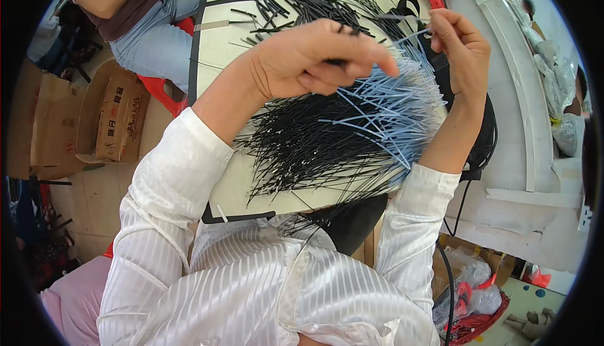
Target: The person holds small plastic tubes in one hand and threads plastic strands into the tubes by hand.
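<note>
"As our left hand (pixel 318 59) and right hand (pixel 464 50) are apart, what do we count?"

"At least one pale strand (pixel 416 34), pinched in the right — sloping toward the left, whose grip we cannot tell."

"And nearer us?"

"One strand heap (pixel 302 141) — uncountable, long axis sideways, black leftward, blue rightward."

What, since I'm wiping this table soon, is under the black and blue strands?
The pale tabletop shows around the pile of strands and between its spread black ends. Anything under the dense middle is covered, so unseen.
</note>
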A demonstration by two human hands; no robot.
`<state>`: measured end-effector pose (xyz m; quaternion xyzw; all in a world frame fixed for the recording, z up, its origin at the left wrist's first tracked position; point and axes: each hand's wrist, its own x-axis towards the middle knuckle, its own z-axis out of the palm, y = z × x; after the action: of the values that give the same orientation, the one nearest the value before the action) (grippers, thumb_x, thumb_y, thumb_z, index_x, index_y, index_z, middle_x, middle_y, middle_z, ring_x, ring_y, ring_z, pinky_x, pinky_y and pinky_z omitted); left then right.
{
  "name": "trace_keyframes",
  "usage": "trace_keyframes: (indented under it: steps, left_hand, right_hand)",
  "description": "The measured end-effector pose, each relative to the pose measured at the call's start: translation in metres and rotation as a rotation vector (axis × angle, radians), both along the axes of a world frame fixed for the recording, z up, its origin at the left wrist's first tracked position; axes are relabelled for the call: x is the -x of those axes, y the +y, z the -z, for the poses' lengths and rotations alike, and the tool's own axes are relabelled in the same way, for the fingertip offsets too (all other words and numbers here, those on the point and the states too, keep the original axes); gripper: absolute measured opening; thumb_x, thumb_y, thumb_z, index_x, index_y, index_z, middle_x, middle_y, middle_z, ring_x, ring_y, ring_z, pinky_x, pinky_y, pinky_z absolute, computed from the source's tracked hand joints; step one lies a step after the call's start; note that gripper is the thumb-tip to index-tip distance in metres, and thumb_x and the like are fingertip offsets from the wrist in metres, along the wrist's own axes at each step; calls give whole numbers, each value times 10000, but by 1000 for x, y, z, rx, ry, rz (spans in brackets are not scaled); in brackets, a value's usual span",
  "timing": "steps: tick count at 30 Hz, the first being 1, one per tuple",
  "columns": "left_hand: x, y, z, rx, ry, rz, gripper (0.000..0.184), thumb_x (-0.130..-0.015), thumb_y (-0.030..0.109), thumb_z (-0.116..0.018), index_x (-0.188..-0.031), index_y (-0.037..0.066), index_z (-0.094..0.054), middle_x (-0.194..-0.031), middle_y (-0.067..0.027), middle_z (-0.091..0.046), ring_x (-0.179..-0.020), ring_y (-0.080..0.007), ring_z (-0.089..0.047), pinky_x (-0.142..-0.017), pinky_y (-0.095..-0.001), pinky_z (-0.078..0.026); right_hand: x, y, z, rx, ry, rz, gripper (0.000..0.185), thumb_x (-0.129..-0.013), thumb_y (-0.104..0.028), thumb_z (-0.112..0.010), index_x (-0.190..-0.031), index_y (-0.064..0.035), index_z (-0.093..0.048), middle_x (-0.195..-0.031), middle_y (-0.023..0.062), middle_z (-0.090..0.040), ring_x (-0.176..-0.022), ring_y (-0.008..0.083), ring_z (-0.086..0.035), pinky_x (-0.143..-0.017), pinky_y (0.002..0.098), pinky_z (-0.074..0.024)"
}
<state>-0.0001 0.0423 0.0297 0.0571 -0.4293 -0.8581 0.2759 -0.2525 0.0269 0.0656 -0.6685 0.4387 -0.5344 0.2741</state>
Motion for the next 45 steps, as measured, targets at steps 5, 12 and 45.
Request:
trace_keyframes:
  steps: [5, 12, 45]
  left_hand:
    - [8, 5, -1, 41, -205, -15, 321, -948, 137, -586, -1215, -42, -572, -732, 19, -527, -447, 36, -237, -333, -101, -157]
    - [16, 4, 7, -236, 85, -266, 304, -944, 137, -602, -1220, 9, -594, -757, 11, -548, -462, 28, -249, -339, -116, -148]
    - [5, -22, 25, -491, 102, -494, 231, -939, 46, -557, -1123, -94, -565, -881, -100, -614, -604, -65, -499, -476, -166, -421]
  right_hand:
    - [0, -4, -3, 86, -379, 91, 160, -866, -128, -716, -927, 21, -708, -739, 62, -669, -563, 97, -595, -541, 169, -452]
    - [7, -1, -4, -27, -413, 74, 166, -870, -128, -711, -955, 15, -708, -735, 66, -666, -549, 108, -600, -540, 166, -466]
    - [-57, 3, 21, 195, 393, 79, 119, -858, -94, -655, -838, 20, -685, -613, -25, -546, -536, 59, -402, -492, 201, -311]
